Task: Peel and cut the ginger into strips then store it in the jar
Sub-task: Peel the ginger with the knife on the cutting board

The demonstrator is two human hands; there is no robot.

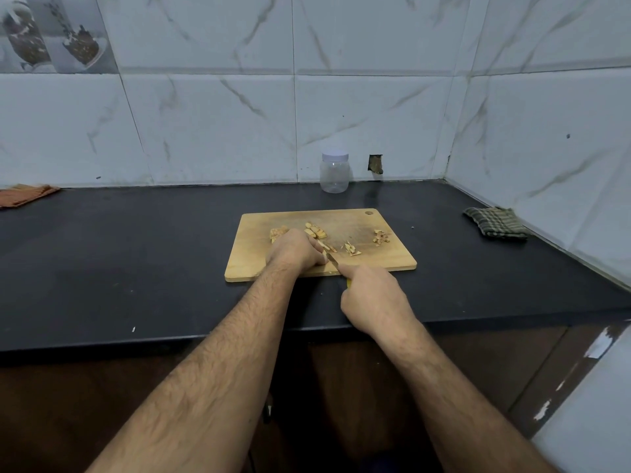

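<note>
Ginger (316, 231) lies just beyond left hand (295, 252) (knuckles curled).

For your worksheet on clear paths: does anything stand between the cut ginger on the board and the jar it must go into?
Only bare board and counter lie between the cut ginger on the cutting board and the jar. The jar's white lid is still on.

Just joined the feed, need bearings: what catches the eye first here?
Two hands meet over the board mid-counter: the right hand grips a knife, the left hand holds down ginger. Cut ginger pieces lie scattered on the board. A lidded jar stands behind, by the wall.
</note>
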